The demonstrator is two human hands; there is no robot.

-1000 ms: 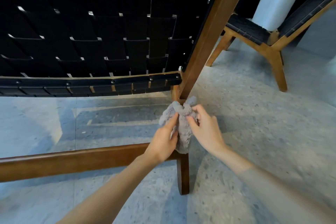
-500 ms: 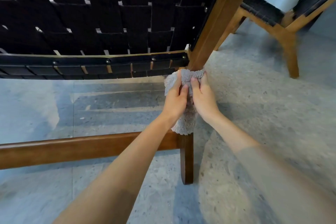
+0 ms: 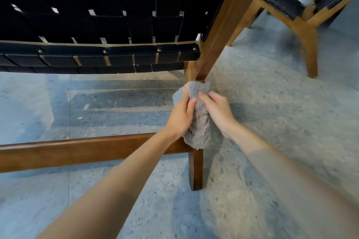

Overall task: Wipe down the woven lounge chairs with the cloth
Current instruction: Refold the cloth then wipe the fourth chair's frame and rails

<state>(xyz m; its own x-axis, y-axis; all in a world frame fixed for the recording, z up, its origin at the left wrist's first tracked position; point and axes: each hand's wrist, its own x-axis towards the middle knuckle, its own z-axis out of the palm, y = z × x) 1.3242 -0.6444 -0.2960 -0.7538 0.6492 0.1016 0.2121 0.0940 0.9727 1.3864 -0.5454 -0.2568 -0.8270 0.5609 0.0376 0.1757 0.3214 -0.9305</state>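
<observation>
- Gripping grey fluffy cloth [image 3: 200,122] with left hand [image 3: 182,116], fingers curling round its upper left edge.
- Pinching same cloth from the right with right hand [image 3: 217,111]; keeping hands close together, cloth between them.
- Pressing cloth round upright brown wooden leg [image 3: 196,170] of near black-strap woven lounge chair [image 3: 116,25], reaching down to low wooden crossbar [image 3: 87,151].
- Sharing speckled grey floor [image 3: 272,112] with second woven lounge chair [image 3: 308,31], upper right.

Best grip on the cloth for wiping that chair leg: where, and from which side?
Grip the cloth by its upper half, where it wraps the leg, coming in from both sides as the left hand and right hand do. The leg is a narrow upright post, so opposed grips likely clamp the cloth round it; its lower end hangs loose.
</observation>
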